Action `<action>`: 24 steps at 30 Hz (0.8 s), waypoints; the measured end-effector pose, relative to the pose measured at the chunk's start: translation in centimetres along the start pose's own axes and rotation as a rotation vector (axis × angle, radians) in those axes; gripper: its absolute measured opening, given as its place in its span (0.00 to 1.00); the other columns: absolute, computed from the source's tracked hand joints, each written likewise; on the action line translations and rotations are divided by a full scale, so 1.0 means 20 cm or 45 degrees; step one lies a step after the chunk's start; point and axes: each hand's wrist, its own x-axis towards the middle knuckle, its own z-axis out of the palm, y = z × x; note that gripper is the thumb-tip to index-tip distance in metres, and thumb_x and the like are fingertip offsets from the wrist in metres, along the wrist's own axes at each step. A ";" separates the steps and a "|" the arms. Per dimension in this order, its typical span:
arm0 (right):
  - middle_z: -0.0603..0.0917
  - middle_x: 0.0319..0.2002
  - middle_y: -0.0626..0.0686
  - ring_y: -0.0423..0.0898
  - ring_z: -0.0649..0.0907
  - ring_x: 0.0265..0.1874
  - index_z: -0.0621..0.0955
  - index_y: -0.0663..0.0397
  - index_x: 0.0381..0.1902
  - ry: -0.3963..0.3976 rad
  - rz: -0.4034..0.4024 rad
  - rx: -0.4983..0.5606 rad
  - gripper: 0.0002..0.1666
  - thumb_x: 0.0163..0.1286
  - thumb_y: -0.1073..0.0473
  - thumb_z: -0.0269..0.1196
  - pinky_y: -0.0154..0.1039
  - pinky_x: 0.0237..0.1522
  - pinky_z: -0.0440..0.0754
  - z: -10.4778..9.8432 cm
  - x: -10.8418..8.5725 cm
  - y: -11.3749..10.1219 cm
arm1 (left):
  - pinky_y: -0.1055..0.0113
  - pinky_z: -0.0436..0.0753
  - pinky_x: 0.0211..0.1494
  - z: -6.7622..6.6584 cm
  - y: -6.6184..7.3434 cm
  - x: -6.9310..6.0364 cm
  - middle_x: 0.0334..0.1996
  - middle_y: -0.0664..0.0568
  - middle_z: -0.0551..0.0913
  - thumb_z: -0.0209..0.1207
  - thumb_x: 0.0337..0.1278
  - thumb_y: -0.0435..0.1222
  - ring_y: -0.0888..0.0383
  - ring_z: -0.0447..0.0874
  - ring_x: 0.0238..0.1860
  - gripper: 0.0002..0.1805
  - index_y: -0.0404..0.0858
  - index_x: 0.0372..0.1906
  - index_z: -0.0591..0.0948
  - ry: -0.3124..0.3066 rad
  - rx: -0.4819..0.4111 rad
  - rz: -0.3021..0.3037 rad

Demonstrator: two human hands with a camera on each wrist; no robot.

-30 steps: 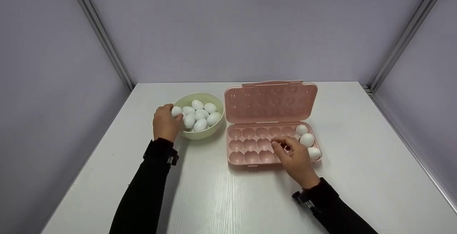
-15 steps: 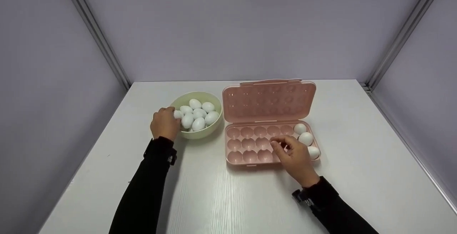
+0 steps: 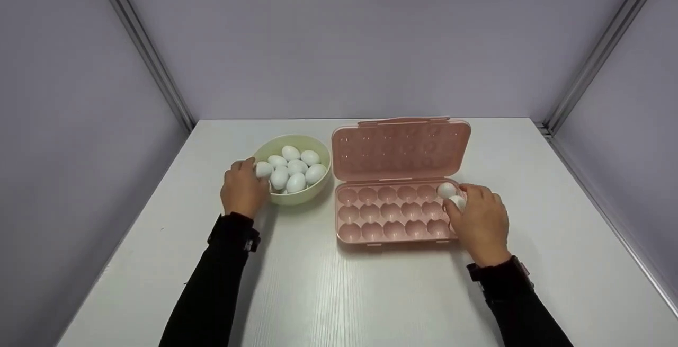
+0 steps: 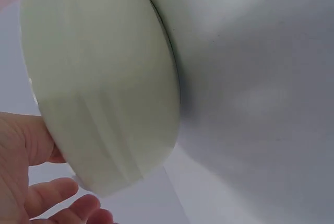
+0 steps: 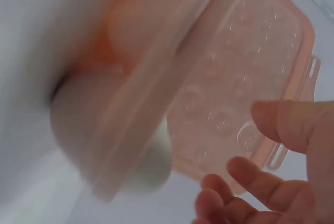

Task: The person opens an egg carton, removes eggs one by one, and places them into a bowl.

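A pale green bowl (image 3: 296,197) holds several white eggs. My left hand (image 3: 243,188) is at its left rim, fingers and thumb around one white egg (image 3: 264,170); in the left wrist view the bowl wall (image 4: 104,78) hides that egg and the thumb tip. To the right lies an open pink egg box (image 3: 371,242) with rows of cups. Over its right end my right hand (image 3: 483,225) spreads thumb and fingers beside an egg (image 3: 456,202). Another egg (image 3: 446,190) sits in the far right cup. In the right wrist view, nothing shows between the fingers (image 5: 271,182).
The box's raised lid (image 3: 400,151) leans back behind the cups. A white table (image 3: 318,294) carries everything, with grey panels (image 3: 339,45) at the back and sides. In the right wrist view, the box rim is blurred.
My right hand has moved right, from above the middle cups to the eggs in the right column, and its fingers have spread. My left hand has lowered slightly at the bowl rim with the egg.
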 end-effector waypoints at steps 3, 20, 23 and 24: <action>0.85 0.52 0.75 0.75 0.83 0.51 0.82 0.70 0.57 -0.143 0.070 -0.056 0.30 0.68 0.51 0.73 0.67 0.52 0.80 -0.03 0.01 0.03 | 0.40 0.83 0.63 -0.01 0.06 -0.07 0.66 0.33 0.80 0.62 0.67 0.33 0.34 0.80 0.65 0.25 0.32 0.68 0.80 0.159 -0.091 0.074; 0.87 0.47 0.75 0.75 0.87 0.46 0.81 0.73 0.60 -0.386 0.089 -0.117 0.31 0.69 0.52 0.71 0.69 0.42 0.85 0.01 0.02 0.09 | 0.60 0.89 0.54 0.21 0.56 -0.59 0.50 0.49 0.89 0.72 0.57 0.31 0.52 0.88 0.53 0.14 0.39 0.49 0.88 0.305 -0.408 0.808; 0.87 0.46 0.75 0.75 0.87 0.45 0.81 0.72 0.59 -0.383 0.084 -0.128 0.32 0.69 0.52 0.71 0.69 0.41 0.84 0.00 0.02 0.09 | 0.63 0.89 0.53 0.25 0.59 -0.65 0.48 0.50 0.89 0.73 0.56 0.33 0.54 0.88 0.51 0.13 0.40 0.47 0.88 0.280 -0.396 0.846; 0.87 0.45 0.75 0.75 0.87 0.44 0.81 0.72 0.59 -0.396 0.084 -0.131 0.32 0.68 0.51 0.72 0.68 0.39 0.84 0.00 0.01 0.09 | 0.64 0.89 0.52 0.26 0.60 -0.67 0.47 0.50 0.89 0.74 0.56 0.33 0.55 0.88 0.50 0.14 0.41 0.47 0.87 0.271 -0.388 0.863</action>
